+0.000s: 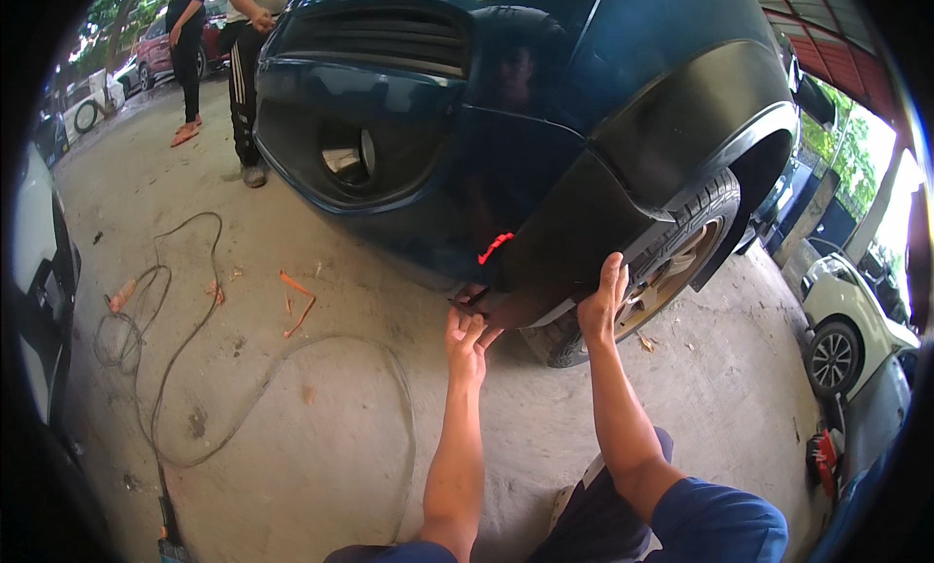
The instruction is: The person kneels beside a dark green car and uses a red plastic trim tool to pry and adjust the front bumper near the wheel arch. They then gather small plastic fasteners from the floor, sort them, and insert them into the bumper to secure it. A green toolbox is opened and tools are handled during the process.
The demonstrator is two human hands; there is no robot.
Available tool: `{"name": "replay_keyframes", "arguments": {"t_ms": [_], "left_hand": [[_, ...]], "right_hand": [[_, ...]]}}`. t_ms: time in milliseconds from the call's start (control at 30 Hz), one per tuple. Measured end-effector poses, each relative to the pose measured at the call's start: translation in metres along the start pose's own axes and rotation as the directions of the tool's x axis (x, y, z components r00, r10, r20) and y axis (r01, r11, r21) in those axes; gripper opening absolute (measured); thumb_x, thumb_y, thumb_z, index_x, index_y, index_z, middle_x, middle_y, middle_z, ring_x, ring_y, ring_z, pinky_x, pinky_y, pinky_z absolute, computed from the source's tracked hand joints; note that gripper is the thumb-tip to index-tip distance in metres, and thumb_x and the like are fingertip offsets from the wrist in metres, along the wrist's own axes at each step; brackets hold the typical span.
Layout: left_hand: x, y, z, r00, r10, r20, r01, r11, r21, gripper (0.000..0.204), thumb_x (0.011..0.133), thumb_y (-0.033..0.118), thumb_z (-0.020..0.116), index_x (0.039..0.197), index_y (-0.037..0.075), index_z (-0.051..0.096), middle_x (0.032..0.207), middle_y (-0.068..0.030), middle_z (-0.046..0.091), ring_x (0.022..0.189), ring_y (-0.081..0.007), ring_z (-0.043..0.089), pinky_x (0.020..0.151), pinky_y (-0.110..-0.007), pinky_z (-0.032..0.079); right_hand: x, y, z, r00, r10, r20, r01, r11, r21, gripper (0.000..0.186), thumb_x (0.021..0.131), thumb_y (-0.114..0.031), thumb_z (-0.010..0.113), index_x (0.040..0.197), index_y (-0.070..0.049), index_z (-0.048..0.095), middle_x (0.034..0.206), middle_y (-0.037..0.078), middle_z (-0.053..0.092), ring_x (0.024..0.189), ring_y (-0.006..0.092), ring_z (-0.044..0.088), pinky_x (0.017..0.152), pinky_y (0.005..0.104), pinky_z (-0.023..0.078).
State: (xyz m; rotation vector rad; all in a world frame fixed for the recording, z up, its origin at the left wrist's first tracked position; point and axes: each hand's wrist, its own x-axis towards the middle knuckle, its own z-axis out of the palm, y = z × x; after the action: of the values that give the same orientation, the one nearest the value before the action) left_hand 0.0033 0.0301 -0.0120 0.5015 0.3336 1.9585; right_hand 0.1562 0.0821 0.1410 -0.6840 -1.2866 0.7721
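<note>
At the lower corner of a dark blue car (555,67), a person works with two bare hands where the front bumper (486,164) meets the black trim (584,222) ahead of the front wheel (681,256). The left hand (467,347) reaches up to the bottom edge of that corner, fingers bent, with a small dark piece (470,298) right at the fingertips; from where I stand I can't tell whether it is pinched or merely touched. The right hand (600,305) sits against the rear edge of the trim, just in front of the tyre, thumb pointing up; its other fingers are hidden, so I can't say whether it grips or only presses. A short, bright red streak (496,247) shows near the seam above the left hand.

On the concrete floor (331,417), to the person's left, a long cable (263,388) loops about and runs down to a dark tool (173,545), while bent orange strips (295,295) lie near the bumper. Beyond the car's nose stand two people, one in striped trousers (243,96). Over to the right, a white car (851,305) is parked.
</note>
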Motion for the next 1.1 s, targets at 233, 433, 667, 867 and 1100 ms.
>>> {"name": "replay_keyframes", "arguments": {"t_ms": [233,433,667,867,1100], "left_hand": [[-0.001,-0.002,-0.008,1.000,0.019,0.024,-0.019,1.000,0.000,0.060,0.095,0.025,0.076,0.145,0.013,0.047,0.132,-0.0057,0.064,0.114,-0.0177,0.066,0.096,-0.037,0.059],[-0.002,-0.001,-0.004,0.998,0.061,0.011,-0.061,0.998,-0.019,0.064,0.096,0.018,0.073,0.152,0.011,0.043,0.120,-0.0025,0.066,0.103,-0.0126,0.068,0.096,-0.038,0.062],[-0.004,0.001,-0.002,0.998,0.068,0.005,-0.068,0.997,0.039,0.063,0.098,0.017,0.070,0.154,0.014,0.041,0.127,-0.0010,0.063,0.105,-0.0120,0.066,0.096,-0.039,0.061],[-0.012,0.014,0.005,0.900,0.250,-0.358,-0.214,0.967,0.138,0.049,0.100,0.031,0.061,0.142,0.009,0.051,0.116,-0.0054,0.063,0.096,-0.0158,0.063,0.082,-0.035,0.058],[-0.001,0.055,0.016,0.697,0.660,-0.280,-0.442,0.703,0.557,0.047,0.097,0.036,0.062,0.133,0.006,0.056,0.109,-0.0056,0.057,0.090,-0.0141,0.054,0.075,-0.034,0.050]], "right_hand": [[0.006,0.004,-0.002,1.000,0.018,0.009,-0.019,0.993,0.114,0.074,0.103,-0.065,0.045,0.139,0.000,0.049,0.133,0.009,0.057,0.121,0.0204,0.054,0.107,0.0342,0.042],[0.005,-0.004,0.001,0.991,-0.094,0.093,0.109,0.978,-0.176,0.075,0.105,-0.066,0.038,0.126,0.004,0.058,0.120,0.010,0.059,0.113,0.0197,0.052,0.105,0.0339,0.039],[-0.001,-0.017,0.018,0.993,-0.119,0.006,0.119,0.984,-0.136,0.070,0.103,-0.064,0.049,0.122,0.002,0.059,0.114,0.008,0.060,0.110,0.0184,0.054,0.102,0.0334,0.041],[-0.001,-0.028,0.028,0.997,-0.083,0.006,0.083,0.996,0.030,0.066,0.084,-0.047,0.085,0.121,0.002,0.061,0.107,0.007,0.067,0.098,0.0176,0.062,0.090,0.0330,0.050],[-0.002,-0.031,0.030,0.995,-0.098,-0.018,0.099,0.994,0.049,0.064,0.084,-0.046,0.086,0.118,0.003,0.062,0.106,0.005,0.068,0.096,0.0150,0.061,0.087,0.0310,0.050]]}}
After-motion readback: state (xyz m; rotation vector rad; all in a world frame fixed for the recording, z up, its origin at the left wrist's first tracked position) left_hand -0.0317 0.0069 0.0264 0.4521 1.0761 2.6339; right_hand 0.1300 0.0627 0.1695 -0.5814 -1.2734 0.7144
